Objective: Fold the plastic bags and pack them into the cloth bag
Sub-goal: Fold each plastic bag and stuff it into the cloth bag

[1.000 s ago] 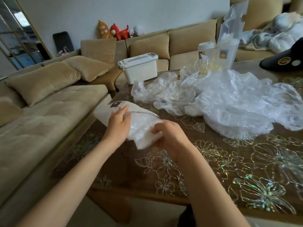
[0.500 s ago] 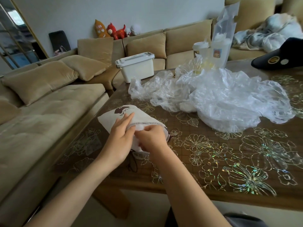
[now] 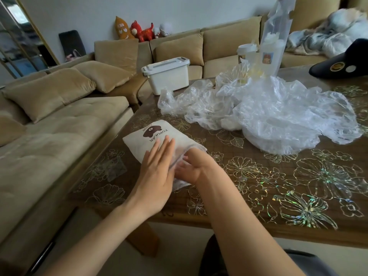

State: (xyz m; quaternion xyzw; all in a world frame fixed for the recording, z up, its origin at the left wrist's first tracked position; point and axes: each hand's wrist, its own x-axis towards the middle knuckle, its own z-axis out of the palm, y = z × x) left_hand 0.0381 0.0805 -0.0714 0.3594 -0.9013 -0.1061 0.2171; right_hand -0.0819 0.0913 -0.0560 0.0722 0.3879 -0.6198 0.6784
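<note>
A cream cloth bag (image 3: 147,136) with a brown bear print lies flat on the table near its left edge, its mouth toward me. My left hand (image 3: 157,172) rests flat on the bag, fingers stretched and apart. My right hand (image 3: 191,168) is at the bag's mouth, pressing a folded clear plastic bag (image 3: 179,183) that sticks out of the opening. A heap of crumpled clear plastic bags (image 3: 278,114) lies farther back on the table, apart from both hands.
The wooden table (image 3: 298,186) has a glossy flower-patterned cover. A white lidded box (image 3: 167,74) stands at the far left corner, cups and a tall plastic sleeve (image 3: 274,36) behind the heap, a dark cap (image 3: 342,62) at far right. A beige sofa (image 3: 59,120) runs along the left.
The cloth bag has been laid flat on the table. My left hand went from gripping its rim to lying flat on it. My right hand has pushed the folded plastic deeper into the mouth.
</note>
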